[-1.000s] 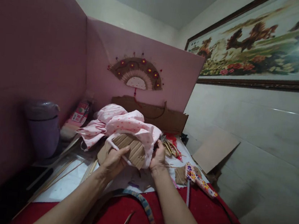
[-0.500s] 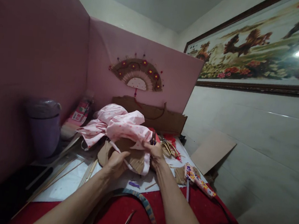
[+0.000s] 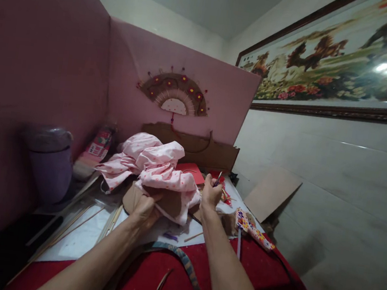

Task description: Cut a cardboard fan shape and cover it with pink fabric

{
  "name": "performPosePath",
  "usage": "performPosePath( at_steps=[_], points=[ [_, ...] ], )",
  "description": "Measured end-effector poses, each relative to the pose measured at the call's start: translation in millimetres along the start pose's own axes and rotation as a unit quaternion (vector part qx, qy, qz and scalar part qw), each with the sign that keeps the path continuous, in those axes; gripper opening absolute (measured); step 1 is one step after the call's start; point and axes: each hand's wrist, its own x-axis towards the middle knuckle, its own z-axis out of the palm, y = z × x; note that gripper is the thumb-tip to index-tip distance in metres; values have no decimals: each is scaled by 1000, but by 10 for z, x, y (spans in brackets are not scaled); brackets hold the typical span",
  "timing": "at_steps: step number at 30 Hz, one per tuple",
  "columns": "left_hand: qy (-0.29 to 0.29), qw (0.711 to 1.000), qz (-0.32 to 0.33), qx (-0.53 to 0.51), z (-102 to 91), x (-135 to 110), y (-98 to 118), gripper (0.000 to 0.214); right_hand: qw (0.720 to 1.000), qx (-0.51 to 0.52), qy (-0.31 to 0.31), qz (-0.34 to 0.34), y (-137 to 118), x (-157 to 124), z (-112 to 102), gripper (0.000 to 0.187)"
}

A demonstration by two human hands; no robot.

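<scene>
While the left hand (image 3: 145, 210) pinches the near edge of the cardboard piece (image 3: 171, 203), the pink dotted fabric (image 3: 162, 171) drapes over the cardboard's top. Right hand (image 3: 211, 195) is fisted around a thin tool (image 3: 217, 179), tip pointing up; can't tell what kind. Cardboard and fabric sit mid-bench (image 3: 262, 271), with a flower-patterned object (image 3: 253, 230) just right of the right wrist.

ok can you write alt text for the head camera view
The person's left hand grips a cardboard piece draped in pink dotted fabric, while the right hand holds a small thin tool pointing up. Below is a cluttered red-covered table, with a decorated fan on the pink partition behind.
</scene>
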Motion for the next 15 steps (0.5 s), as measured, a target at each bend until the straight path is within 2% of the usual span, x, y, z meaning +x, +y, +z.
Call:
performPosePath(
  at_steps=[1, 2, 3, 5, 6, 7, 8, 9, 11, 12, 15],
  points=[
    [-7, 1000, -2, 7, -4, 3, -5, 37, 998, -15, 6, -55, -58, -41, -3, 21],
    [-15, 1000, -4, 16, -9, 9, -9, 36, 990, -46, -16, -134, -104, -99, -1, 21],
    [-24, 999, -6, 25, -14, 15, -12, 35, 971, -83, -78, -210, -134, -170, 8, 22],
    [-43, 998, -4, 35, -25, 25, -13, 33, 901, -173, -255, -306, -151, -318, 52, 24],
    [-48, 998, -2, 37, -30, 25, -12, 32, 861, -216, -320, -333, -150, -376, 89, 22],
    [-50, 998, 0, 38, -35, 22, -11, 30, 829, -256, -357, -346, -156, -412, 137, 18],
    [-47, 998, 2, 41, -39, 16, -11, 28, 814, -288, -362, -350, -177, -419, 195, 11],
    [-43, 998, 2, 44, -42, 6, -13, 27, 816, -312, -344, -344, -221, -398, 262, 5],
    [-36, 998, -2, 51, -46, -17, -19, 25, 857, -321, -270, -299, -383, -277, 422, 13],
    [-38, 998, -6, 53, -44, -28, -23, 24, 867, -316, -246, -296, -495, -192, 512, 14],
    [-51, 998, -4, 45, -24, -45, -8, 23, 866, -328, -199, -321, -862, 74, 813, 14]
  ],
)
